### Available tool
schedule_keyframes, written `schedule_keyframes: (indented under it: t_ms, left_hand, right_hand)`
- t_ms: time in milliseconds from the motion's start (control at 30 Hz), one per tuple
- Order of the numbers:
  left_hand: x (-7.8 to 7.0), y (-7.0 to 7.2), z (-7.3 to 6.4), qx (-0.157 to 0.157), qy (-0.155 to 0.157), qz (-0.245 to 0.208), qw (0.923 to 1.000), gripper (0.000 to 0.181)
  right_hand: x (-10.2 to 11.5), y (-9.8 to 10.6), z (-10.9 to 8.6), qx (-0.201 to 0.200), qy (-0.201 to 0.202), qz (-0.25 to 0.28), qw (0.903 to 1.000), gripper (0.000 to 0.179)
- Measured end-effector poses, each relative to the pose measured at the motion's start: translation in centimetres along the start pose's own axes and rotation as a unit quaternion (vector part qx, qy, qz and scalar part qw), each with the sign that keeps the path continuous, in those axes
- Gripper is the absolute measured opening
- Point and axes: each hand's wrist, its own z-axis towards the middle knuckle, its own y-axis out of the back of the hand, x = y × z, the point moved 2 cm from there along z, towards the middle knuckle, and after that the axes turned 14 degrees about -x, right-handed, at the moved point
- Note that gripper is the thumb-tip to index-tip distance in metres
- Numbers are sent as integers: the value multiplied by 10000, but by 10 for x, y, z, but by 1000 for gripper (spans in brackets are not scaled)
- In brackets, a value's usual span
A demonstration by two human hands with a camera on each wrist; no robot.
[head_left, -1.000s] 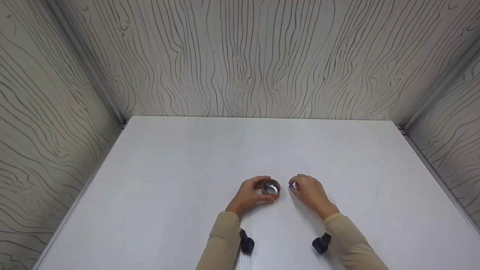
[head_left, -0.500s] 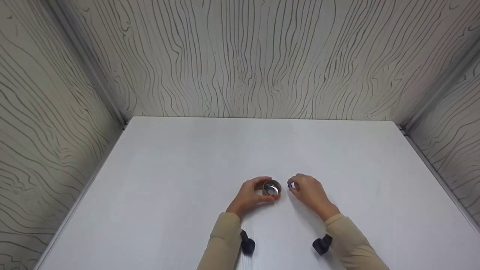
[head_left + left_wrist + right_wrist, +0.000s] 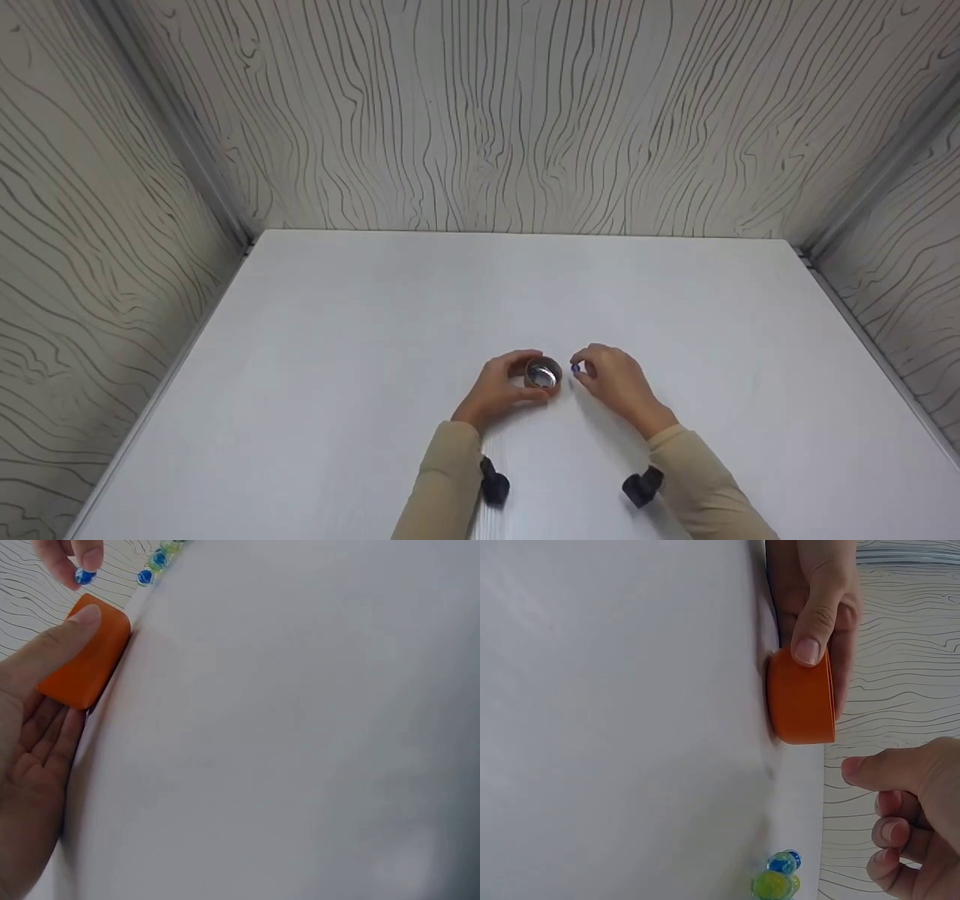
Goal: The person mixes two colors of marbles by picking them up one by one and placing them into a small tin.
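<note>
My left hand grips a small round orange bowl with a shiny silver inside, thumb on one side and fingers on the other. The bowl stands upright on the white table. Just to its right, my right hand pinches a blue-and-white glass marble between thumb and finger, a short way from the rim and above the table. In the right wrist view the right thumb hides that marble. Several blue and green-yellow marbles lie together on the table near the right hand; that hand hides them in the head view.
The white table reaches back to a wood-patterned wall, with similar walls at left and right. Black camera mounts stick out from the inner side of each sleeve.
My right hand has shifted slightly left and away from me with the marble, closer to the bowl. The left hand and bowl stay almost where they were.
</note>
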Motion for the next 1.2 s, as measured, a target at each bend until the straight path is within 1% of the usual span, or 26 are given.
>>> schedule_keyframes:
  t_ms: [367,500,600,800,1033,1200]
  left_hand:
    - [1,1,1,20,72,130,9999,63]
    - [0,1,1,3,159,-27,9999,63]
    - [0,0,1,-10,175,-57,9998,65]
    - [0,-1,1,-12,131,-50,9999,64]
    - [0,-1,1,-2,79,-107,9999,64]
    - [0,-1,1,1,55,-112,9999,62]
  right_hand:
    - [3,0,2,-21,11,117,9999,12]
    - [4,0,3,-94,61,128,9999,13]
    - [5,0,2,-131,126,96,9998,13]
    - [8,0,1,-47,110,53,9999,13]
    - [13,-1,2,-62,153,55,9998,14]
    - [17,-3,3,31,127,94,9999,14]
